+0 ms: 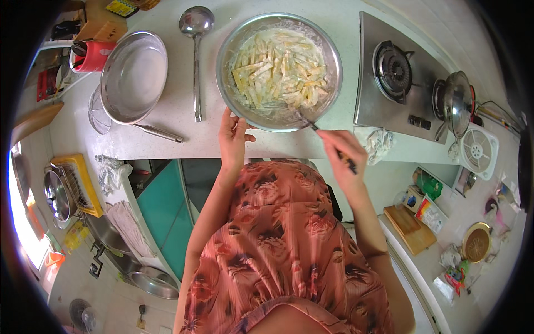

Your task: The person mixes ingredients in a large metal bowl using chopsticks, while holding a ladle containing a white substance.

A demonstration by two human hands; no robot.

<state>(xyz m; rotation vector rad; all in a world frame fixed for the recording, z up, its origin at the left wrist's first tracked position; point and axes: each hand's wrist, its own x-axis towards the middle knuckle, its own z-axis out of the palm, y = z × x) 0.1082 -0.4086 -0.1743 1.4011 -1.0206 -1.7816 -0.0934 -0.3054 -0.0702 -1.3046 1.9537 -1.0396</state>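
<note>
A stainless-steel mixing bowl [221, 85] stands before me on the counter. In it lie many pale cut strips [277, 69], likely potato, coated in a whitish, wet-looking batter or flour. My left hand [233, 137] grips the bowl's near-left rim, some fingers hidden under the edge. In my right hand [344, 152] is a cooking utensil [311, 123] with a dark handle. Its metal head reaches into the near side of the bowl, blurred and partly among the strips, so its exact kind is unclear.
A steel ladle [197, 75] and a flour-dusted steel basin [133, 77], resting over a wire strainer [99, 110], lie left. On the right is a gas hob [394, 71] with a lidded pan [457, 104]. A crumpled plastic bag [377, 144] sits by the hob's near edge.
</note>
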